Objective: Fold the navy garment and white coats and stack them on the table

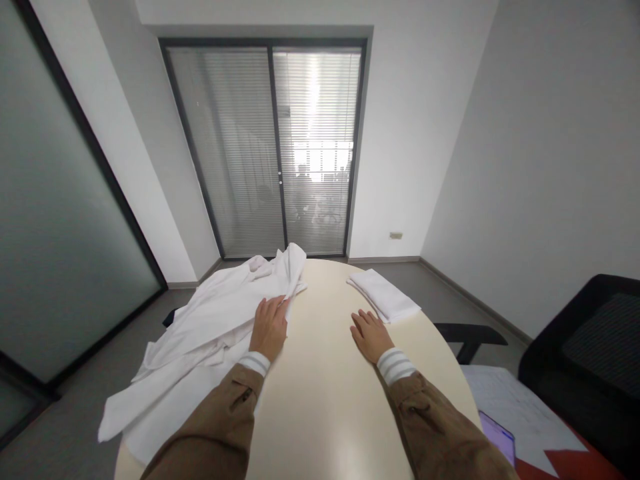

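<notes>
A rumpled white garment [220, 300], long-sleeved like a shirt or coat, lies spread over the left side of the table, part of it hanging past the edge. On its right edge rests my left hand [270, 327], fingers extended and nothing gripped. My right hand [371, 335] lies palm down on the bare tabletop with its fingers loosely stretched. Just beyond that hand is a folded white cloth [385, 295], a flat rectangular stack near the far right rim. The fingertips are close to the cloth; whether they touch it I cannot tell.
The pale round table [325, 400] fills the middle. At the right stand a black office chair [590, 340] and its armrest, with papers [520, 407] and a phone [497, 437] lower down. A glass door with blinds [270, 153] is ahead.
</notes>
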A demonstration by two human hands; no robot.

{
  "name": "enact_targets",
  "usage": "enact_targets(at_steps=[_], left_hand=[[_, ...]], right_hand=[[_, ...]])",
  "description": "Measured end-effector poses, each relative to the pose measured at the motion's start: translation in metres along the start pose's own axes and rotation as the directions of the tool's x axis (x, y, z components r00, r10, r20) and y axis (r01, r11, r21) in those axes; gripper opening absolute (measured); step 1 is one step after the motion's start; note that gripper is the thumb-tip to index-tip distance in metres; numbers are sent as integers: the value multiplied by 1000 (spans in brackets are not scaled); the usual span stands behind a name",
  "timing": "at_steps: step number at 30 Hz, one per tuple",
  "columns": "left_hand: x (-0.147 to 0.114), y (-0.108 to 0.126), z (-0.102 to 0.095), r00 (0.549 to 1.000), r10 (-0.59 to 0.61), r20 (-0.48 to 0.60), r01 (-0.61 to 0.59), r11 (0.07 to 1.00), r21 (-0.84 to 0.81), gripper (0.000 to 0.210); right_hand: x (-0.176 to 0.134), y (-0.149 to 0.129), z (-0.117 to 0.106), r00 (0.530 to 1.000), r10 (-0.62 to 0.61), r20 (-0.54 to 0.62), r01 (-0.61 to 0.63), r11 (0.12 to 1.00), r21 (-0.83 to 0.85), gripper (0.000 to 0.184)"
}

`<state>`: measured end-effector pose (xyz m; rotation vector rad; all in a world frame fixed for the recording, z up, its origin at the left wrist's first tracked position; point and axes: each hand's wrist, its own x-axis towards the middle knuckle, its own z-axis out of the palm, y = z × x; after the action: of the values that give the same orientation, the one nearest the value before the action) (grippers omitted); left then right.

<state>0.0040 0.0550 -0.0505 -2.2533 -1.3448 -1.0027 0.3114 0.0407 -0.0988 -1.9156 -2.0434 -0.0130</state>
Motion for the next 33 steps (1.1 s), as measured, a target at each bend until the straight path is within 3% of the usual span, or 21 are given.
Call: enact_targets(at_steps=[5, 10, 12, 14, 16, 19, 23, 27, 30, 33], left_hand=[[-2, 21, -10, 974, 225, 6, -221, 959, -179, 45], [-7, 55, -20, 907, 421, 15, -391, 854, -343, 36], [-10, 69, -24, 864, 500, 55, -436, 799, -415, 34], [-14, 80, -28, 840, 531, 111, -432, 778, -456, 35], [-17, 88, -30, 843, 512, 166, -391, 795, -464, 36], [-21, 92, -28, 894, 407, 188, -294, 848, -440, 45], [-26, 90, -15, 968, 219, 121, -154, 903, -402, 91], [-31, 84, -3, 984, 58, 166, 30, 874, -485, 106], [-30, 80, -1, 978, -13, 209, 148, 752, -643, 108], [-25, 79, -3, 960, -91, 264, 264, 605, -751, 82]], right_hand=[[-1, -2, -3, 999, -47, -27, 48, 997, 53, 48], [-2, -11, -15, 975, -179, -131, 203, 957, 209, 82], [-3, -14, -20, 967, -216, -138, 243, 944, 224, 80], [-3, -15, -25, 971, -197, -134, 222, 952, 211, 64], [-4, -15, -28, 975, -148, -167, 182, 960, 212, 45], [-5, -17, -35, 942, -162, -294, 236, 942, 239, 30], [-10, -37, -46, 843, -377, -383, 490, 834, 256, 20], [-20, -66, -47, 739, -613, -281, 674, 654, 344, 26], [-26, -78, -39, 780, -579, -237, 617, 648, 447, 50], [-29, -77, -34, 833, -509, -218, 546, 689, 476, 67]])
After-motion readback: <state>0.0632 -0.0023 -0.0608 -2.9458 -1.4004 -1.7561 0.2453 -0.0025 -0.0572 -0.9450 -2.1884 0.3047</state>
